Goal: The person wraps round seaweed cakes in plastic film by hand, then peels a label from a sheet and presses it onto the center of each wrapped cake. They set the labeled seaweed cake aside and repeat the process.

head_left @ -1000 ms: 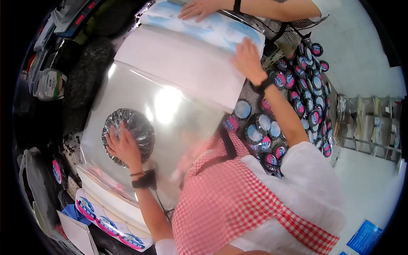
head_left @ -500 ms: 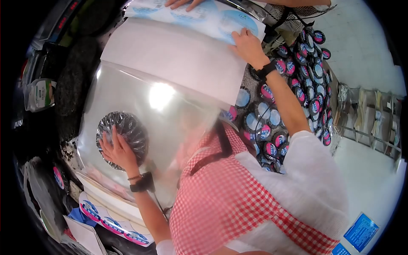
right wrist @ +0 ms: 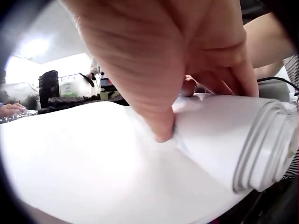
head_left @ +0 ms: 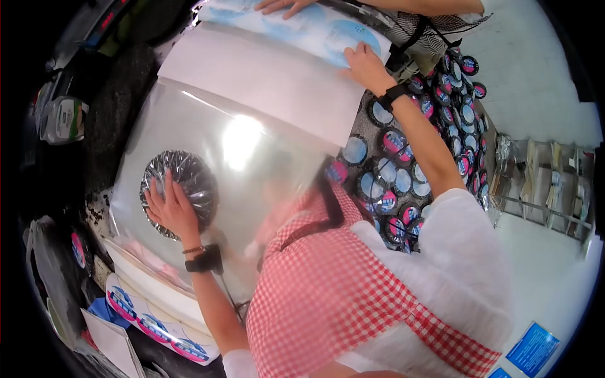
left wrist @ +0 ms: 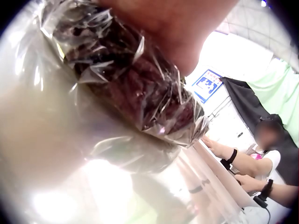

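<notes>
My left hand [head_left: 170, 208] rests with its fingers extended on a dark round cake [head_left: 198, 179] in crinkled clear wrap. The left wrist view shows the dark reddish-brown side of that wrapped cake [left wrist: 154, 98]. Beneath it spreads a glossy clear plastic sheet [head_left: 271, 170]. My right hand [head_left: 370, 68] holds the near end of a roll of blue-and-white printed paper [head_left: 315, 34]. In the right wrist view its thumb presses into the crease where the white paper meets the roll [right wrist: 219, 126], and the fingers lie over the top. A wide white sheet [head_left: 265, 82] extends from the roll.
Another person's hand [head_left: 287, 6] lies on the roll's far part. Many round labelled packs [head_left: 394, 183] are piled at right. A strip of printed labels [head_left: 157, 327] lies near the front left, and a clear plastic tub [head_left: 66, 120] stands farther left.
The right hand has settled on the roll's edge after sweeping there blurred. The left hand stays on the wrapped cake. The head view has shifted slightly.
</notes>
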`<control>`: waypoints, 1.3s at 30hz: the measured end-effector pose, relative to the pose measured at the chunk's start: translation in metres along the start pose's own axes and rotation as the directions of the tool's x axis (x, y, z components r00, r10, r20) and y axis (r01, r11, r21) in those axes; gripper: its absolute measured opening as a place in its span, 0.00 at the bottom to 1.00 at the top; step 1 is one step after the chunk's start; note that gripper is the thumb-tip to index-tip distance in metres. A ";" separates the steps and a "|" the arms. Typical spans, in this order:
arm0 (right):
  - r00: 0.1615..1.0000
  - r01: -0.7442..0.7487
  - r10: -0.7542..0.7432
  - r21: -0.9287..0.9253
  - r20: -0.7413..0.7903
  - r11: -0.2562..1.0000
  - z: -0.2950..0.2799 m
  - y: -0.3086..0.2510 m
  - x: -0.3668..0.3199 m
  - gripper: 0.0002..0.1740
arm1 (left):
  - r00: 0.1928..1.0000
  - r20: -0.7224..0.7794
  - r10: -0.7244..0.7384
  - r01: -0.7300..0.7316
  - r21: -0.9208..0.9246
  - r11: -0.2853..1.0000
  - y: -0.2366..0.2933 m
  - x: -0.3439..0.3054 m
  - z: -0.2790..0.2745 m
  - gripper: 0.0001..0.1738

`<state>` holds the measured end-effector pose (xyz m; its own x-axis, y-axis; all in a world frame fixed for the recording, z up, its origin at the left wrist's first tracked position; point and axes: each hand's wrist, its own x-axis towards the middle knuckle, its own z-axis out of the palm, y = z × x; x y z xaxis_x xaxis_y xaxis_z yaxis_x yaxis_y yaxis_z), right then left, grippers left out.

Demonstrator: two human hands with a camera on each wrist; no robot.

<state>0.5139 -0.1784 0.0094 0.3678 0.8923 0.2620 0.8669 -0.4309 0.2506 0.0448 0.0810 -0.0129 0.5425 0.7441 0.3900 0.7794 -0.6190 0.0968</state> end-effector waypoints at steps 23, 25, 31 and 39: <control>0.997 0.001 -0.004 0.031 0.082 1.000 -0.014 0.001 0.006 0.08 | 1.000 -0.014 0.015 -0.015 0.011 1.000 0.001 0.004 0.002 0.19; 0.983 -0.049 0.023 0.136 0.183 0.989 -0.029 0.007 0.012 0.09 | 0.999 -0.031 0.029 -0.029 0.012 1.000 0.000 0.001 0.001 0.19; 0.993 -0.067 0.089 0.247 -0.076 0.967 -0.014 0.003 0.002 0.21 | 0.999 -0.022 0.025 -0.024 0.038 0.999 0.001 0.002 0.000 0.19; 0.976 -0.084 0.115 0.170 -0.183 0.982 0.002 -0.022 -0.008 0.21 | 1.000 -0.019 0.014 -0.014 -0.006 1.000 -0.003 0.002 0.003 0.20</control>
<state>0.4925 -0.1756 0.0003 0.3970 0.7972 0.4549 0.8777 -0.4747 0.0659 0.0446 0.0846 -0.0154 0.5472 0.7305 0.4087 0.7697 -0.6310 0.0971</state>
